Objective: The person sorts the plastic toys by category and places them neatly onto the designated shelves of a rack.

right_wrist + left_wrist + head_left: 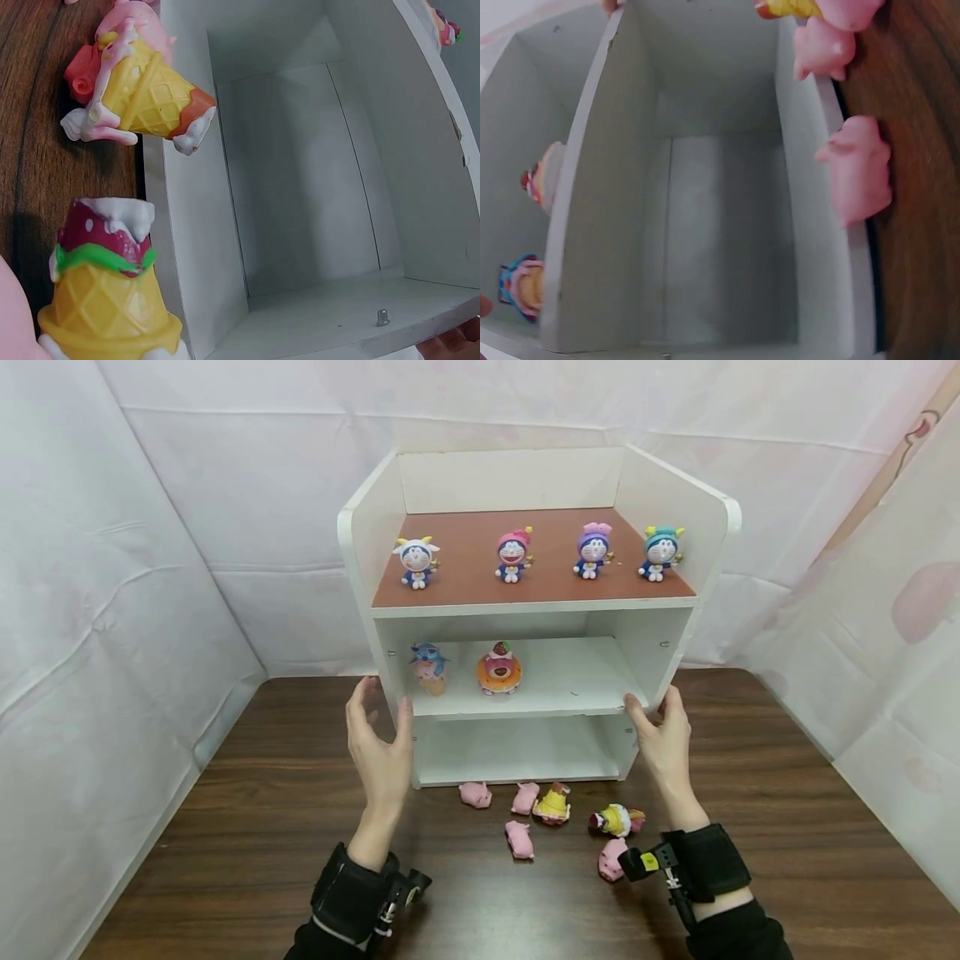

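White shelf unit (532,604) stands on brown table (187,860), at 12 o'clock from person. Probably stiff, quite heavy, slightly slippery. Best hold: both side panels, kept level; 4 blue figures (592,556) above and 2 dessert toys (498,670) on middle board (577,681) may topple. Right hand (663,735), at 4 o'clock, pinches right panel (652,647). Left hand (381,756), at 8 o'clock, has thumb and fingers spread around left panel (375,522); cannot tell contact. At 6 o'clock: 4 pink pigs (520,840), 2 cone toys (551,806).

From before and above the shelf (536,607), the head view is facing down onto it; both wrist views are looking closer, rolled sideways, sharing its bottom compartment (720,225).
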A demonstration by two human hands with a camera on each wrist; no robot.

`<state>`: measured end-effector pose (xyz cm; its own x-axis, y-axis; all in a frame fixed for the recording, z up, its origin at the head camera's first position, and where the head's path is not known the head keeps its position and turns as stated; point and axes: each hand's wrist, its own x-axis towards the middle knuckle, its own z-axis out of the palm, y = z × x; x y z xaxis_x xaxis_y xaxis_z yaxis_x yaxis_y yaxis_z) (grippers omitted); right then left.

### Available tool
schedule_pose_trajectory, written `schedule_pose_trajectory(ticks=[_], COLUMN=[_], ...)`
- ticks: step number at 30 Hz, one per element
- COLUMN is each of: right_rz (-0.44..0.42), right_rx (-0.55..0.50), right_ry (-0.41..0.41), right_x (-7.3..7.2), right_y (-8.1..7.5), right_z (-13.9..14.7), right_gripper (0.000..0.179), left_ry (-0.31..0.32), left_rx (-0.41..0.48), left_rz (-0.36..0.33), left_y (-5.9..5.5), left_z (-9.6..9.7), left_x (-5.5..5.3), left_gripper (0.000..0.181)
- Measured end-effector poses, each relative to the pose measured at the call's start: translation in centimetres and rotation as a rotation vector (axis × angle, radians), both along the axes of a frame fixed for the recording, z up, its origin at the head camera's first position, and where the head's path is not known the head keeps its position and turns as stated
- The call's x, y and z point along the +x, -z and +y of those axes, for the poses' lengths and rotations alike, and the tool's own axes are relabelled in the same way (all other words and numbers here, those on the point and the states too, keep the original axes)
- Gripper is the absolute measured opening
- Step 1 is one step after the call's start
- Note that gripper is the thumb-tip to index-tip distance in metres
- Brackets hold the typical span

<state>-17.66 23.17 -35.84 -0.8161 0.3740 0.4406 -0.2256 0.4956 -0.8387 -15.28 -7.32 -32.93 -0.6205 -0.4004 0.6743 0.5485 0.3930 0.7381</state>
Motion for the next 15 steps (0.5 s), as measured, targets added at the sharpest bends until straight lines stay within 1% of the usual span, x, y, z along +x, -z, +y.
schedule_pose_trajectory(ticks=[3,5,7,10,12,15], right_rz=[0.002,0.004,0.003,0.002,0.000,-0.007], right_rx=[-0.003,-0.003,-0.003,-0.005,-0.005,-0.001], right_ry=[0.002,0.002,0.002,0.000,-0.003,-0.005], right_x=[0.0,0.0,0.1,0.0,0.0,0.1], right_y=[0.0,0.0,0.0,0.0,0.0,0.0], right_z=[0.0,0.0,0.0,0.0,0.0,0.0], right_gripper=[0.038,0.038,0.038,0.038,0.038,0.037], left_ry=[0.084,0.147,0.215,0.286,0.308,0.305], left_rx=[0.084,0.133,0.179,0.225,0.239,0.246], left_rz=[-0.103,-0.146,-0.159,-0.158,-0.164,-0.191], left_y=[-0.4,-0.3,-0.1,0.3,0.5,0.8], left_z=[0.2,0.2,0.2,0.1,0.2,0.2], left_x=[0.2,0.0,-0.3,-0.8,-1.0,-1.1], left_gripper=[0.050,0.052,0.052,0.052,0.051,0.048])
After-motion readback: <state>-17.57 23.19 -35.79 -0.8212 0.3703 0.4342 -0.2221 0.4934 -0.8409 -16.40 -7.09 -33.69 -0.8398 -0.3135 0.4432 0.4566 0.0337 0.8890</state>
